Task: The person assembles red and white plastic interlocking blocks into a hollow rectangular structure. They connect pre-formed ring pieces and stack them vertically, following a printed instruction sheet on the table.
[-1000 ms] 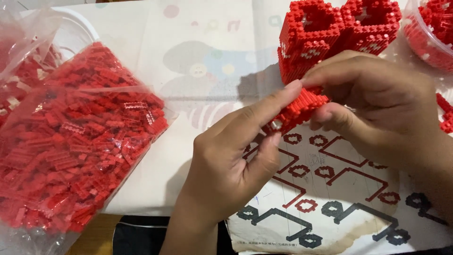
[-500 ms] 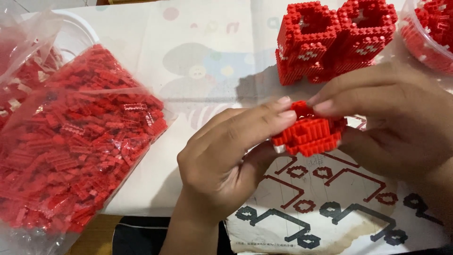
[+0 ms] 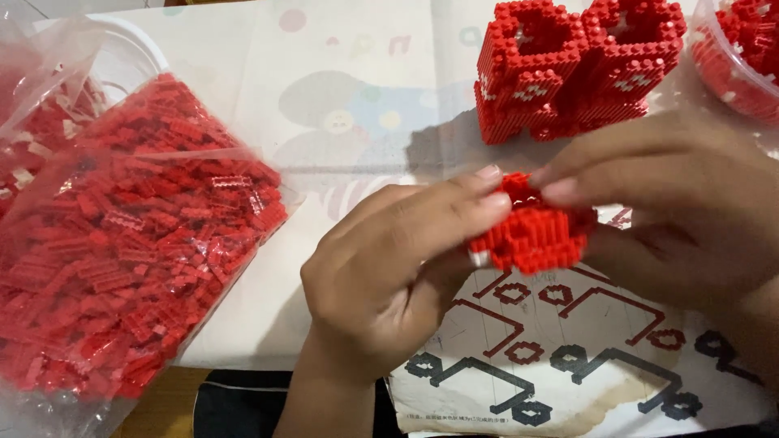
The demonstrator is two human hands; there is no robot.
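Left hand [image 3: 389,268] and right hand [image 3: 673,203] both grasping small red brick piece [image 3: 531,231] between them, instruction sheet [image 3: 568,357] beneath, bag of red bricks [image 3: 122,243] well left of the left hand

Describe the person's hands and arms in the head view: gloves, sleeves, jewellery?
Both are bare. The left hand has no glove, ring or watch, and its forearm shows no sleeve down to the frame edge. The right hand is likewise ungloved and ringless, wrist uncovered. Fingernails are short and unpainted. No markings visible.

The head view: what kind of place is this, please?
Probably a hobby table at home. Both hands hold a small red brick piece over a printed instruction sheet, beside a clear bag of red bricks and a built red model.
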